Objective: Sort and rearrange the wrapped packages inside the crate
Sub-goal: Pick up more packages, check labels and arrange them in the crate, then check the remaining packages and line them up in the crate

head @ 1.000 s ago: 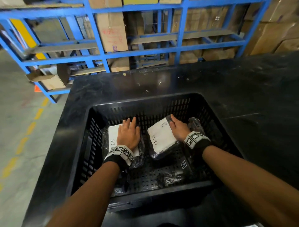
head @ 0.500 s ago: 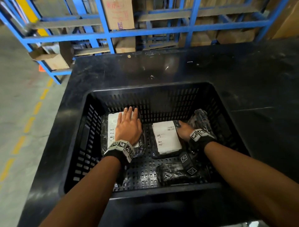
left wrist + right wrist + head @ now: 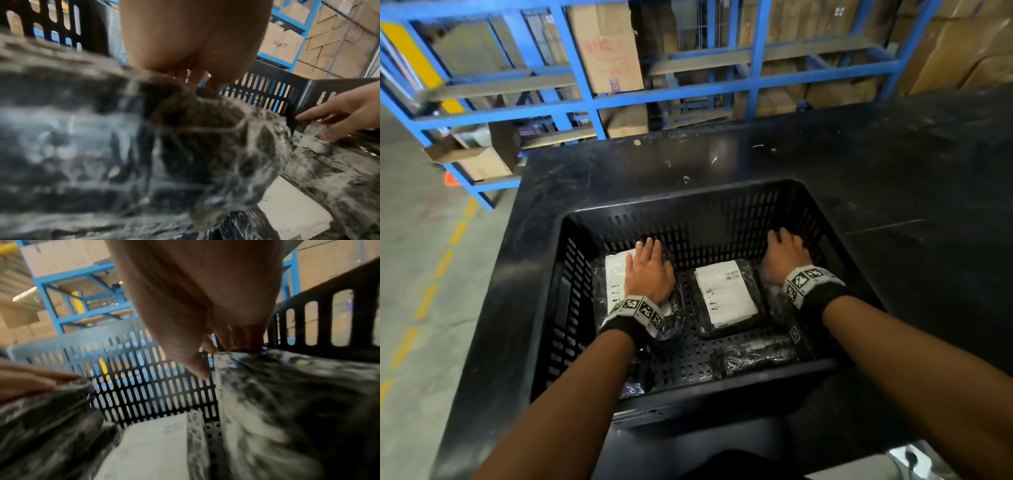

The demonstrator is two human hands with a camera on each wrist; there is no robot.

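1. Inside the black crate [image 3: 571, 240], three plastic-wrapped packages in a row along the far half: left package [image 3: 616, 274] under the left hand [image 3: 649, 274], middle package [image 3: 726, 294] lying free with its white label up, right package [image 3: 774, 305] in crinkled clear wrap under the right hand [image 3: 786, 255], close against the right wall.
2. Left fingers [image 3: 650, 248] straight and together, pressed flat on the left label; no curl round anything.
3. Right fingers [image 3: 197, 363] spread and extended down onto the wrap, touching rather than pinching; no firm grip visible.
4. Probably a squaring-up step: pushing each outer package toward the far wall and into line with the middle one.
5. Better done with flat palms and even pressure, sliding rather than lifting, since the slick film is likely to slip or bunch under the fingertips.
6. Worth keeping labels facing up and leaving no overlap on the middle package.
7. Still loose nearer the front wall: a small dark wrapped bundle [image 3: 753, 356], likely next to be placed.
8. Crate set on a scuffed black worktop [image 3: 756, 161].
9. Beyond it, blue steel racking [image 3: 678, 92] stacked with cardboard boxes [image 3: 606, 44]; grey concrete floor [image 3: 410, 212] with a dashed yellow line at left.
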